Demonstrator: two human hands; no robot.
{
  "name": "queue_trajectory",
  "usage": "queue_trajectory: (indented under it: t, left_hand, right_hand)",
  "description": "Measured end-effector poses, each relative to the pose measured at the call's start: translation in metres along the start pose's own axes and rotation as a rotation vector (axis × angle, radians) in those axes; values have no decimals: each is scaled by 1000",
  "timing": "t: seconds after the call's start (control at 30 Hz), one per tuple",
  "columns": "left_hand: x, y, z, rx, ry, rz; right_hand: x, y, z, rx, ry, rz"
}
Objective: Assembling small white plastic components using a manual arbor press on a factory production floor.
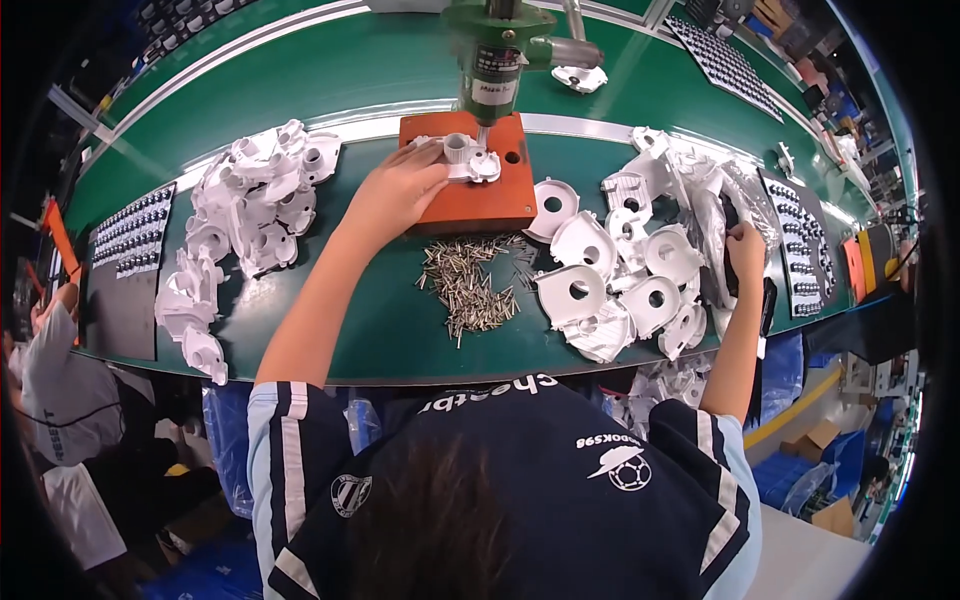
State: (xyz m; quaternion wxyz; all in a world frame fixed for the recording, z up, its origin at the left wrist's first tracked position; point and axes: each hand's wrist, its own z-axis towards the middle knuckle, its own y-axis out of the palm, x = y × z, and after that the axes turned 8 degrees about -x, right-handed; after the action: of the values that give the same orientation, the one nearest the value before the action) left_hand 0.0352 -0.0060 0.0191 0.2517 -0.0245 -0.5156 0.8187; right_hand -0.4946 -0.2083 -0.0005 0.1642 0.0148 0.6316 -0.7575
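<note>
My left hand (400, 192) holds a white plastic housing part (458, 158) down on an orange block (480, 203), fingers along its left side. The part has a round collar and lies beneath the green press head (492, 80), whose thin tip comes down at the part. Off to the right, my right hand (746, 250) is closed at the edge of a clear plastic bag (712, 225), beside a dark strip. What its fingers grip is hidden. Small metal pins (468, 290) lie in a heap in front of the block.
White housing parts (262, 195) are heaped on the left, and round white covers (577, 292) on the right. Boards of small dark pieces (130, 240) (795, 245) lie at both ends of the green table (350, 345). Another person (60, 370) sits at far left.
</note>
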Motion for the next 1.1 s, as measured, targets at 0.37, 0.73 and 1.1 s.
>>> queue_trajectory:
  t: [0.37, 0.73, 1.1]
  left_hand:
    - [20, 20, -9, -15, -108, 99]
    - [21, 21, -9, 59, -151, 110]
    - [22, 24, -11, 111, -167, 58]
  right_hand:
    - [-30, -43, 0, 66, 108, 176]
    - [-343, 56, 10, -333, -631, 884]
    - [-347, 65, -2, 73, -1044, 457]
